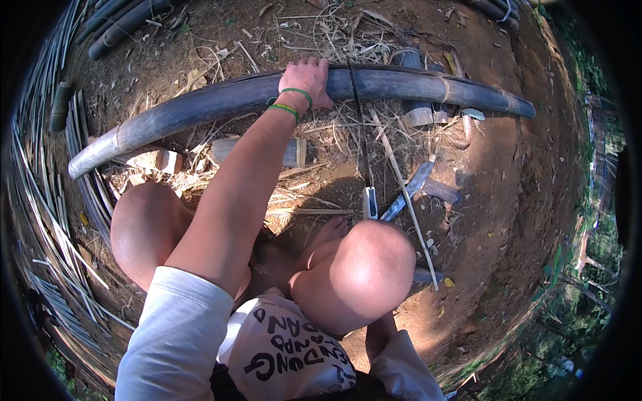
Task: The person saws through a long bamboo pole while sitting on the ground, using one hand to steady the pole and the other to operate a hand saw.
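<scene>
- We find the left hand (pixel 306 79) laid over a long grey bamboo pole (pixel 194 115); its fingers bend over the far side and its thumb rests on the near side, so we record a grasp from above.
- We place the pole crosswise ahead of the person's knees, its pale end at the left and its other end at the far right; the fisheye view bends it into an arc.
- We note a thin dark blade (pixel 362 134) crossing the pole just right of the left hand, its pale handle (pixel 370 202) pointing toward the right knee (pixel 374 267).
- We cannot tell the right hand's grip: it is hidden below that knee, and only part of the right arm (pixel 382 337) shows.
- We observe a broad knife (pixel 416 184) on the ground right of the handle, with a slender stick (pixel 422 248) running close by it.
- We log a short bamboo section (pixel 291 153) on the near side of the pole, and a cut wood block (pixel 155 161) farther left.
- We see long strips (pixel 41 200) heaped along the left edge, and pale shavings (pixel 334 47) scattered beyond the pole.
</scene>
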Tool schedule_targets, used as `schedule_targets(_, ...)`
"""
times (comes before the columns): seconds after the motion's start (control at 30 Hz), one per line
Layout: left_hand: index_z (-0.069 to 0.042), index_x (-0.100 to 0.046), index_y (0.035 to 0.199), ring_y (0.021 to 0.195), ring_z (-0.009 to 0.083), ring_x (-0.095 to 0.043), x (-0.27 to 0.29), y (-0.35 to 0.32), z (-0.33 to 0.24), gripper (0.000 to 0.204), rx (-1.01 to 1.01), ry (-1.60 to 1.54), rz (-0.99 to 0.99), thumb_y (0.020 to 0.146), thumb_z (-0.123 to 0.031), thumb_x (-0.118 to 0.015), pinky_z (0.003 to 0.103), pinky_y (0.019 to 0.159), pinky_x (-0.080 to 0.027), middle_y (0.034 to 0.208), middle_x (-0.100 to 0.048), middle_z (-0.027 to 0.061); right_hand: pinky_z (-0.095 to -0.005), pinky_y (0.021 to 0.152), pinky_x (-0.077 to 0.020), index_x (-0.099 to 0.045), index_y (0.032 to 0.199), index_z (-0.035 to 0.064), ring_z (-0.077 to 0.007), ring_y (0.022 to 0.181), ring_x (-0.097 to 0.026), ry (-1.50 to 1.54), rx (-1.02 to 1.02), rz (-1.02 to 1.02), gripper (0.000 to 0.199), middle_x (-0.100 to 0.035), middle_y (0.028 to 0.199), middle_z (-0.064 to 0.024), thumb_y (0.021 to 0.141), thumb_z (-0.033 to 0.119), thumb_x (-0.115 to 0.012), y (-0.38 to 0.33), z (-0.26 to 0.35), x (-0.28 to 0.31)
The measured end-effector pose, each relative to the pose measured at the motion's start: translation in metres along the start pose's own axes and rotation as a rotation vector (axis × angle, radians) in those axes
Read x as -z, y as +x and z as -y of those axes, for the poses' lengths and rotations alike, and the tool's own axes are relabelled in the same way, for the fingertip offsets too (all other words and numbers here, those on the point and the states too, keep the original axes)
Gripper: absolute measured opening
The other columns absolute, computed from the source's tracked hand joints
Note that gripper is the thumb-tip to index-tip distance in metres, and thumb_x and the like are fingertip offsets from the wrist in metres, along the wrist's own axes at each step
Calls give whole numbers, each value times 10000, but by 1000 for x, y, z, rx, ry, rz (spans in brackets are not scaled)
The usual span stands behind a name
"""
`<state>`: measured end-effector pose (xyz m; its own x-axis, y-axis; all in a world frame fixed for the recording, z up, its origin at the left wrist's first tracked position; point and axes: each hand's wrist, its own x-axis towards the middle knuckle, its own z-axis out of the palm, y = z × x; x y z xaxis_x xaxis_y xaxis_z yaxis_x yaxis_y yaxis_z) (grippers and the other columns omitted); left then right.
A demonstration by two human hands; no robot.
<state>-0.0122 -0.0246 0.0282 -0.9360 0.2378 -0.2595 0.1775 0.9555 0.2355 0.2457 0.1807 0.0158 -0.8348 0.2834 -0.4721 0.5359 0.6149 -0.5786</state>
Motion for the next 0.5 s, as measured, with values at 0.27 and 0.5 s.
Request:
schedule_targets(0.27,-78,-511,1414,1350,322,-587,1,-2,-1,930,-1,-11,2,708,-530,-914,451,1113,-484,1412,-618,148,-552,754,-497,-572,1208,47,-492,905,-687,-18,2,-5,451,-693,935,-268,1075,479,-564,-1,4,-1)
schedule_targets(0.5,-63,-470,1441,1341,344,-590,0,-1,1,979,-24,-11,17,707,-550,-897,479,1128,-475,1406,-609,166,-552,726,-498,-568,1197,52,-490,871,-692,-39,-8,-4,433,-695,904,-257,1079,469,-563,-5,3,-1)
